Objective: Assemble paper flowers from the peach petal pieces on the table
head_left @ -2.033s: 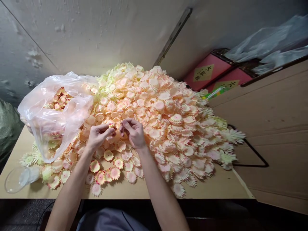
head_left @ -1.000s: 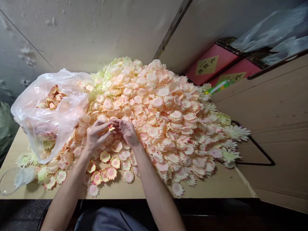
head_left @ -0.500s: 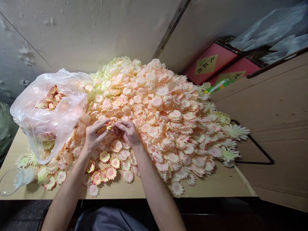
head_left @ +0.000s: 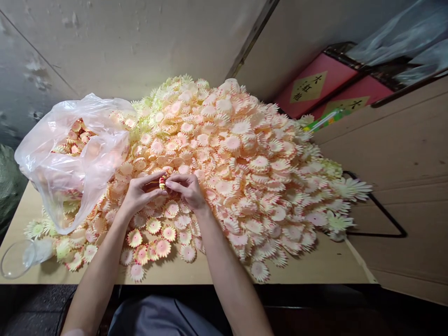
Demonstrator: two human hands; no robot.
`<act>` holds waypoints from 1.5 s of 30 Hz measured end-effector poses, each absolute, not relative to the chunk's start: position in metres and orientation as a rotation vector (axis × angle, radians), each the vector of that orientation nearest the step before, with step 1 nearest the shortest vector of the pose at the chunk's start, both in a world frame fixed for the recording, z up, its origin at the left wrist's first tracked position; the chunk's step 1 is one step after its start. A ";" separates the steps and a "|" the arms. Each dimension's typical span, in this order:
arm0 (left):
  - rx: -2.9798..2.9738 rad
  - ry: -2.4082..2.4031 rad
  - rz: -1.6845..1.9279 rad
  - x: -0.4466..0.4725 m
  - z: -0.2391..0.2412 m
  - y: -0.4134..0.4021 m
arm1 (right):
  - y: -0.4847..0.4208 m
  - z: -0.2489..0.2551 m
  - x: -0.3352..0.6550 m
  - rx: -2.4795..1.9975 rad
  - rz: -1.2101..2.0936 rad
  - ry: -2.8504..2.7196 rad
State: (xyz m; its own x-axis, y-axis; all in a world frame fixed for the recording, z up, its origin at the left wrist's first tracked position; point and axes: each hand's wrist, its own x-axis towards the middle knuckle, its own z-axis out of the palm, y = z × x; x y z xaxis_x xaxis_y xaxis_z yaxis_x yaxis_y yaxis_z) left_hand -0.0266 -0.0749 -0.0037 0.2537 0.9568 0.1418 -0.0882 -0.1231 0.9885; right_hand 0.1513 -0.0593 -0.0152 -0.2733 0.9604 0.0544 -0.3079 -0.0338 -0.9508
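I have the left hand (head_left: 138,192) low over the flower pile (head_left: 227,154), thumb and fingers pinching one curled flower (head_left: 162,182), and the right hand (head_left: 189,190) closed on its near edge. Left to right I count one clear cup (head_left: 30,256), one plastic bag (head_left: 70,175), uncountable flowers, two pink boxes (head_left: 310,100).

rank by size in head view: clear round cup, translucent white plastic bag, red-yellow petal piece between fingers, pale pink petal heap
Largest: pale pink petal heap
Translucent white plastic bag
Clear round cup
Smallest: red-yellow petal piece
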 end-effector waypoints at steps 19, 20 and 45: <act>1.328 0.862 1.132 -0.027 -0.002 -0.075 | -0.061 -0.015 0.151 -0.821 1.474 -1.215; 1.326 0.850 1.138 -0.027 -0.002 -0.075 | -0.061 -0.015 0.151 -0.817 1.487 -1.205; 1.330 0.892 1.135 -0.028 0.001 -0.075 | -0.059 -0.014 0.153 -0.851 1.479 -1.215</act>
